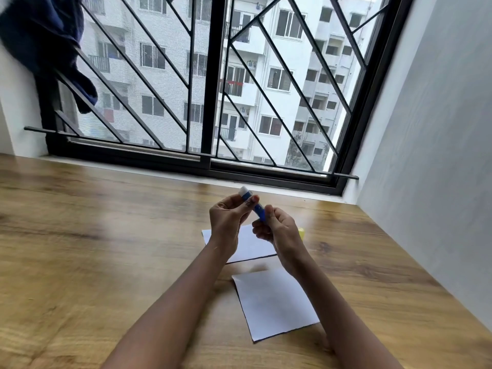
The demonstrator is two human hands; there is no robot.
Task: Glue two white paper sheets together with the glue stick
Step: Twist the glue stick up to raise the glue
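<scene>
Both hands hold a blue glue stick [257, 207] in the air above the wooden table, its white glue tip pointing up and away. My left hand [229, 219] pinches the upper part near the tip. My right hand [277, 230] grips the lower end. Two white paper sheets lie flat and apart on the table: the far sheet [250, 245] sits under my hands, partly hidden by them, and the near sheet [274, 302] lies closer to me, between my forearms. A small yellow object [301, 232], likely the cap, peeks out behind my right hand.
The wooden table [93, 249] runs up to a barred window [210, 102] at the back. A grey wall [431, 155] borders the table on the right. A dark blue cloth [50, 46] hangs on the bars at top left.
</scene>
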